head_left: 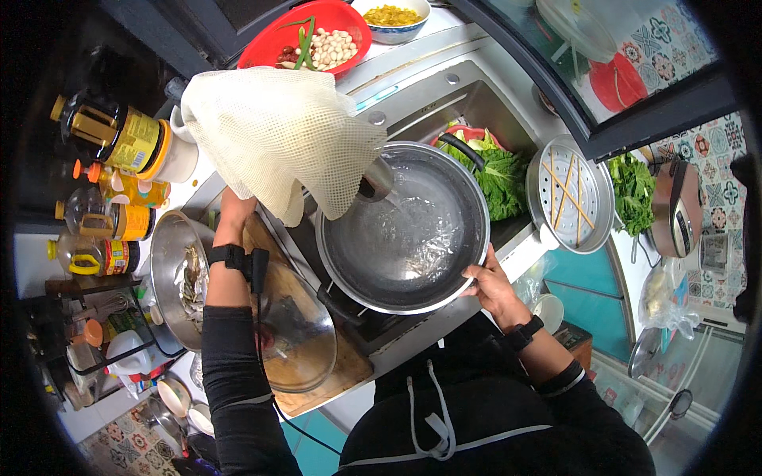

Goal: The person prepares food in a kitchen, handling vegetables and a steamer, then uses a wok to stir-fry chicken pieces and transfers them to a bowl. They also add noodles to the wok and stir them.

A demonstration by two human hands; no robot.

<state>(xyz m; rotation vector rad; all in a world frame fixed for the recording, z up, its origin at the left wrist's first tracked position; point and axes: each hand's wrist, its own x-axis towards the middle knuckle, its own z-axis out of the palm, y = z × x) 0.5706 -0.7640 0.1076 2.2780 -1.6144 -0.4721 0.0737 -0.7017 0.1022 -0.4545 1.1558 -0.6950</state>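
My right hand (491, 285) grips the near-right rim of a wide dark metal pot (381, 262), thumb on top. Clear, rippling water (417, 238) is in the pot, and a stream runs into it from a metal spout (376, 178). A cream mesh cloth (274, 131) drapes over the spout's upper part and covers most of my left hand (237, 205). Its fingers are hidden, so their grip cannot be seen. One black pot handle (463, 150) points toward the sink, the other (339, 306) toward the cutting board.
A sink (476, 95) with leafy greens (500, 178) lies beyond the pot. At right is a steamer tray (571, 190) with chopsticks. Left are a steel bowl (164, 256), a glass lid (303, 357) on a cutting board (351, 363), and several bottles (128, 128). A red basin (262, 44) stands behind.
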